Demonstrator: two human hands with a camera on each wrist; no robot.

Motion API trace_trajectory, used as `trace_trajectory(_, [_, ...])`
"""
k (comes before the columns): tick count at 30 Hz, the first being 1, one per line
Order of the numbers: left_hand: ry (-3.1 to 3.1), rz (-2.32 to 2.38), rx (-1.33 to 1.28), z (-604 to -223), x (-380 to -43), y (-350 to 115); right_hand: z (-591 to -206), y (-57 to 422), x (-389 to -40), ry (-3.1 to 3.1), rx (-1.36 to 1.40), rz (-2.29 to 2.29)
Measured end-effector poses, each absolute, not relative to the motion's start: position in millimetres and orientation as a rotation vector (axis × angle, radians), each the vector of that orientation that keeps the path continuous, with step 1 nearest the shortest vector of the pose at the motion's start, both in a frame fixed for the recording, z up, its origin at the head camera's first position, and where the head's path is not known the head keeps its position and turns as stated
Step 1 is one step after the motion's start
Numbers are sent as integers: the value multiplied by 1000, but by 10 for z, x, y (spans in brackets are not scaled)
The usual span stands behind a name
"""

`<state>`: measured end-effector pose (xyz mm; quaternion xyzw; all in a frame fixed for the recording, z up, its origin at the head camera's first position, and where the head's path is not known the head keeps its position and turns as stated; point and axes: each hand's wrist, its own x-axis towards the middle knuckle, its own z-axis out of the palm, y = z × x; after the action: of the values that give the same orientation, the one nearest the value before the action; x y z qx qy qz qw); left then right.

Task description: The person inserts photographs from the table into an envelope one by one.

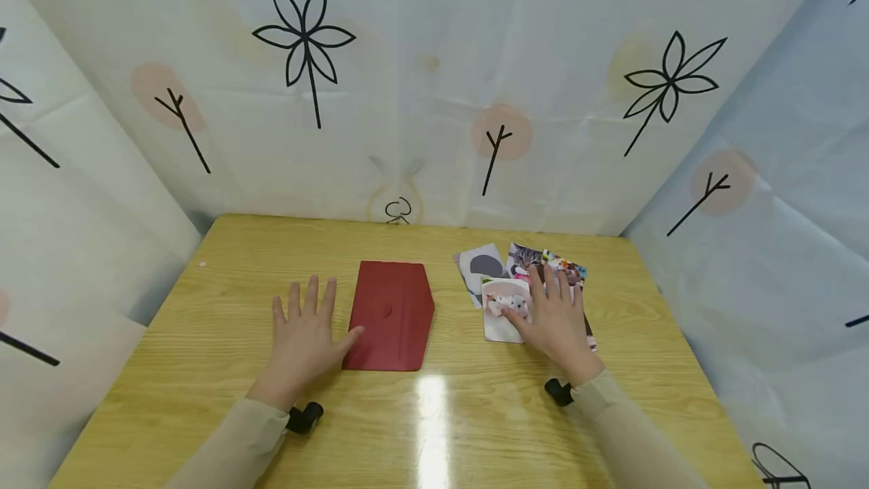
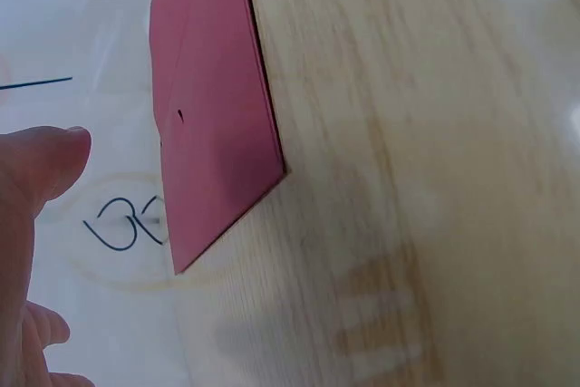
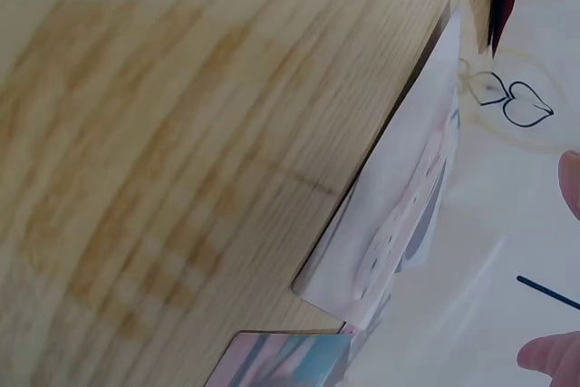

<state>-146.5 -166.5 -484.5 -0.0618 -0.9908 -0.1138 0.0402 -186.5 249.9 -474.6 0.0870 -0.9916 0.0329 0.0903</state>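
Observation:
A red envelope with a pointed flap on its right lies near the middle of the table. My left hand is spread flat just left of it, the thumb tip overlapping its lower left edge in the head view. In the left wrist view the envelope stands apart from the thumb. My right hand, fingers spread, is over a loose pile of picture cards. The card with small white animals is in front; a grey-patterned card and a cat card lie behind. The hand hides part of the pile.
The wooden table meets a white curtain with plant drawings at the back and both sides. A tiny pale scrap lies near the table's left edge. Light glares on the front of the table.

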Motion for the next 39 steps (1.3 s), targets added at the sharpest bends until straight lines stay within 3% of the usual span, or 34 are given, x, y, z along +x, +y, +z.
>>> trace_trajectory(19, [-2894, -433, -246, -4967, -1528, -1407, -4809, 2507, -2113, -3023, 247, 324])
trace_trajectory(39, [-3071, -533, -55, -5048, -1639, -988, -4873, 2683, -2422, -3198, 147, 469])
